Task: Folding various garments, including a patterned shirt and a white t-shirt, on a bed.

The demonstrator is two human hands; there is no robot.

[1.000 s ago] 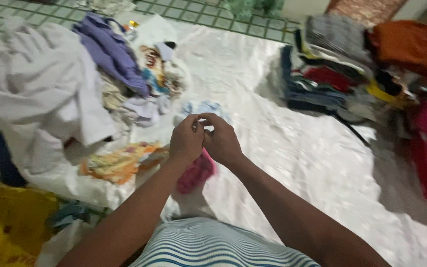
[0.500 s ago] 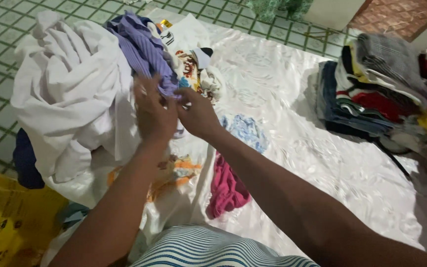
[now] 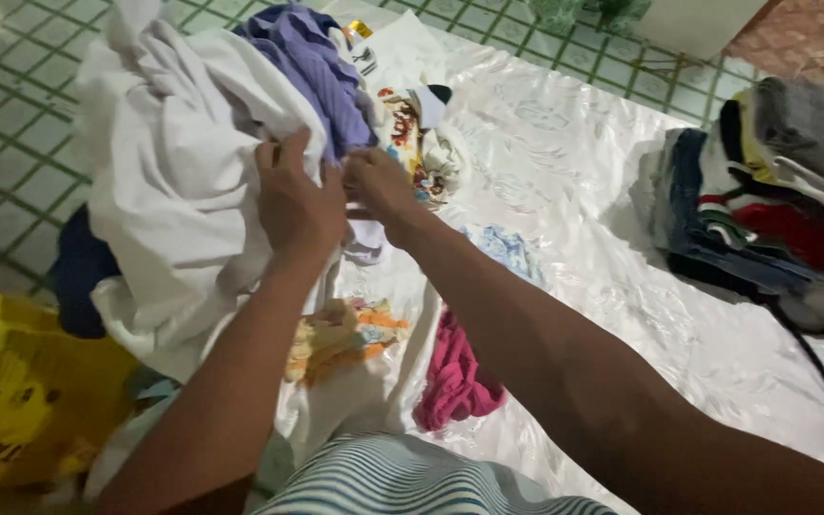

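Left hand: my left hand [image 3: 296, 205] lies knuckles-up on the heap, fingers curled into the fold where the white garment [image 3: 178, 162] meets the purple garment [image 3: 312, 62]; it looks closed on cloth, though which of the two it grips I cannot tell.
Right hand: my right hand [image 3: 374, 186] is just beside the left, almost touching it, fingers bent down into the purple cloth's lower edge; how tightly it pinches is hidden.
Purple garment: it sits on top of the unsorted heap at the far left corner of the white sheet [image 3: 574, 238], draped over the white garment and against a printed piece [image 3: 422, 133].
Around the hands: a pale blue piece [image 3: 507, 250], a pink piece [image 3: 455, 367] and an orange-yellow piece [image 3: 345, 334] lie loose on the sheet nearer me.
Folded stack: dark and red clothes [image 3: 755, 229] sit piled at the sheet's right edge, well apart.
Doing it well: I judge the grip should take one layer only, then lift upward so the white garment beneath stays put.
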